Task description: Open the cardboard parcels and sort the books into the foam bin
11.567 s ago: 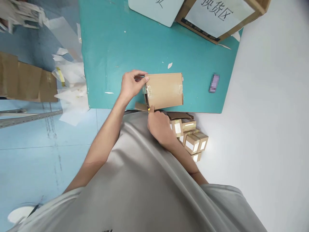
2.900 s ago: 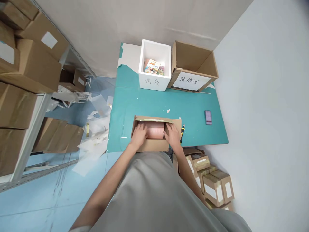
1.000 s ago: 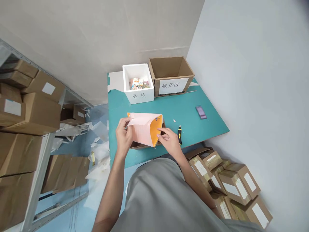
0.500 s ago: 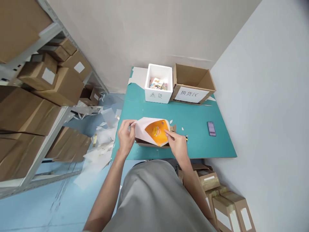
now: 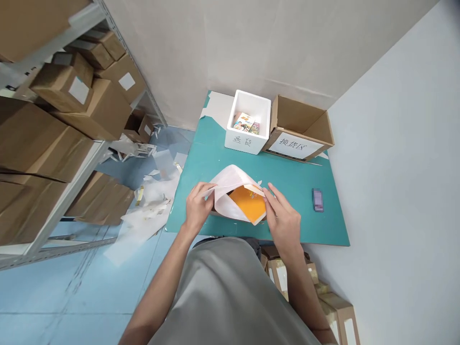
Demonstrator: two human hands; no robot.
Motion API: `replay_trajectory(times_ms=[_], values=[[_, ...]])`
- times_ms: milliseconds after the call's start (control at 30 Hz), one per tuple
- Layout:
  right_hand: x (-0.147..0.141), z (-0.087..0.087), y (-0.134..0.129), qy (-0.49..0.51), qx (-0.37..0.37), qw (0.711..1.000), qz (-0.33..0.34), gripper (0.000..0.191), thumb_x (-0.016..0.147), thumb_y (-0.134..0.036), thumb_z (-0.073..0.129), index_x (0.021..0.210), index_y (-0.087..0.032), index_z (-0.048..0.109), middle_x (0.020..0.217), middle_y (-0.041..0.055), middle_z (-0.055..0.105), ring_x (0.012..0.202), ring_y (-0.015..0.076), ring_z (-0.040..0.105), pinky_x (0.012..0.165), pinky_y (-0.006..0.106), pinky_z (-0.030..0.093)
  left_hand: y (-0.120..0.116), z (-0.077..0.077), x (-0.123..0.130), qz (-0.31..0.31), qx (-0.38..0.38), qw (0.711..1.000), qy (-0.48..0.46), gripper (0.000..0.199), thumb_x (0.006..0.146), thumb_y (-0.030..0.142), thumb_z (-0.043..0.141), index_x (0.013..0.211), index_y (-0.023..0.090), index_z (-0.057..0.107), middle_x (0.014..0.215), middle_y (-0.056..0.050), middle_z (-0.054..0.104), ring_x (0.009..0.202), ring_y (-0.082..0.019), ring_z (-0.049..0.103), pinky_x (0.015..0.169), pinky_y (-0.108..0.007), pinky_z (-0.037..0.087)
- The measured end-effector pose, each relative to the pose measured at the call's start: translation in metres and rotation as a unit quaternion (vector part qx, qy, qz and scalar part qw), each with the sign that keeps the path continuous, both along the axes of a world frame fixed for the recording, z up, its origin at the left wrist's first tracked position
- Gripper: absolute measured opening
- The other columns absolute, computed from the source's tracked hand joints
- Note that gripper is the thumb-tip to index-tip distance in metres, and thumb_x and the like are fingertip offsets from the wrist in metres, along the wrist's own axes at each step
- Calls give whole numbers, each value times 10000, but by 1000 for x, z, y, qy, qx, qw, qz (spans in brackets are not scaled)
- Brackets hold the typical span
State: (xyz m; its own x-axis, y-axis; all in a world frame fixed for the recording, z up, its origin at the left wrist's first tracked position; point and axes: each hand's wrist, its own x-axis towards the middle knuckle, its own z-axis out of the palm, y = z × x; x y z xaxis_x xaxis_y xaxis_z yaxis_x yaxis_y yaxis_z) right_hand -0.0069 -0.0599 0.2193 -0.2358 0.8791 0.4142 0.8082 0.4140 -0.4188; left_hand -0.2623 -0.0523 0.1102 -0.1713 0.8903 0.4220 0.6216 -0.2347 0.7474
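Observation:
A white foam sheet (image 5: 233, 176) is wrapped loosely around a flat orange item with printed lettering (image 5: 249, 205), perhaps a book, whose right part shows through the opening. My left hand (image 5: 198, 207) pinches the sheet's left edge between thumb and fingers. At the opposite side, my right hand (image 5: 285, 218) has thumb and fingers closed on the sheet's edge, close to the orange item's right corner. A strip of brown cardboard (image 5: 216, 212) shows beneath the wrap, mostly covered by it.
Behind the wrap on the green table (image 5: 201, 153) stand a white foam box (image 5: 241, 143) with printed items inside and a labelled cardboard box (image 5: 296, 146). A phone (image 5: 317, 200) lies at the right. Shelves of cartons (image 5: 100, 108) and scattered packing scraps (image 5: 151, 201) are on the left.
The foam sheet has been drawn over the orange item's upper part, and its back edge stands higher. My right hand has shifted from the orange item to the sheet's edge. The view has turned slightly.

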Motion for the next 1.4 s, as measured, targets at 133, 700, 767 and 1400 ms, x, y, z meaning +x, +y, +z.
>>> replay_trajectory(times_ms=[133,700,767,1400], values=[[-14,12,7,-60,36,998,6,413,1084,-148,493,1361,-292,764,1214,93,784,909,163,785,735,241,596,13,10,23,-42,28,998,26,210,1020,183,544,1050,232,746,1041,-106,742,973,-258,670,876,-383,525],[12,72,20,125,106,983,-80,195,1034,-335,689,1141,-267,836,1063,60,810,917,210,777,806,349,647,50,49,18,-131,5,956,-264,333,932,312,691,1251,244,759,1380,-127,705,1369,-310,625,1177,-496,501],[19,63,19,197,66,971,-118,207,991,-388,741,1098,-242,843,1047,66,811,885,213,772,739,337,636,51,41,3,-69,-23,938,-338,475,918,397,724,1364,235,702,1508,-145,634,1443,-323,578,1190,-508,499],[39,-35,30,427,-149,885,-108,468,923,-533,751,1197,-159,687,1185,160,799,1031,249,781,887,376,629,15,1,-6,-36,-187,823,-536,549,682,522,940,1084,173,804,972,-138,810,1098,-392,759,885,-483,663]])
